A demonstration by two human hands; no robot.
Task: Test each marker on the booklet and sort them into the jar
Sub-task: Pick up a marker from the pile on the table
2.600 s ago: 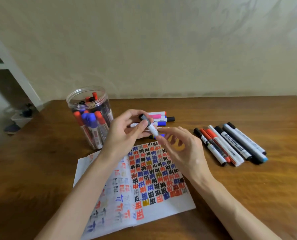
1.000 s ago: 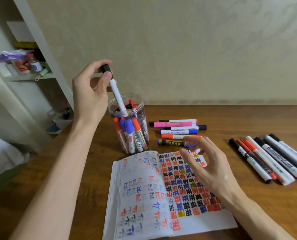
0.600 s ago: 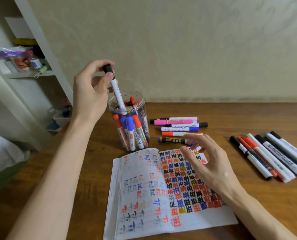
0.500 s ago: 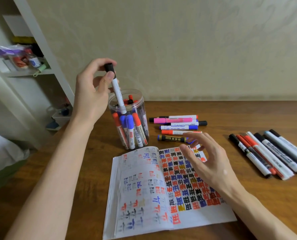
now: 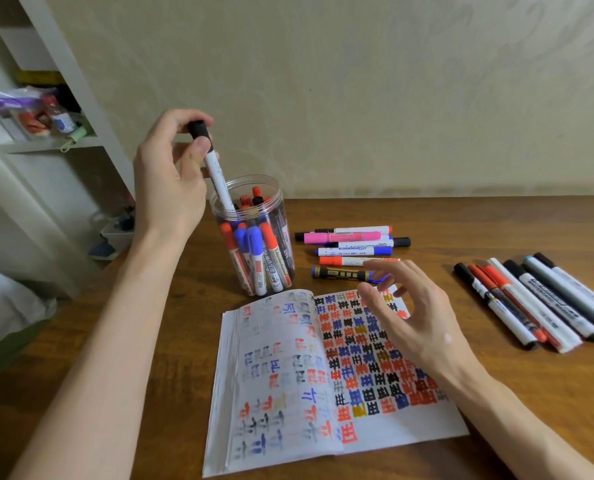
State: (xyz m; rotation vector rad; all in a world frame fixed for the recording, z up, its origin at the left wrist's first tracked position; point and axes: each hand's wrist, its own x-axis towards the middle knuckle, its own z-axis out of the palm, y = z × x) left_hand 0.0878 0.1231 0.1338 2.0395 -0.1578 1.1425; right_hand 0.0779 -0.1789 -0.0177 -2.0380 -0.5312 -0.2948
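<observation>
Since the earliest frame the left hand (image 5: 170, 178) has been lifting the black-capped white marker (image 5: 215, 171) off the booklet area and up to the jar (image 5: 283, 216). The right hand (image 5: 416, 327) has let go of it.

Left hand, left of centre, is pinching the marker just under its cap between thumb and fingertips. The high grip is probably letting the barrel drop straight in among the others.

Marker's long axis is running near upright and tilted: cap pointing up and slightly left, lower end pointing down-right and sitting inside the jar mouth, behind the clear rim. Not yet released.

Jar is standing upright at centre on the worktop (image 5: 496, 220), packed with red, blue and black markers standing on end.

Right hand is hanging over the right page of the open booklet (image 5: 288, 375), fingers loosely bent, holding nothing. Can't tell if it's touching the paper. It's likely staying low to grab the next marker: fingertips are near the loose marker group (image 5: 351, 247) lying crosswise just above the booklet.

Another marker row (image 5: 538, 299) is lying diagonally at far right, well apart from the jar.

Booklet is lying open and flat below the jar, pages covered in test strokes.
</observation>
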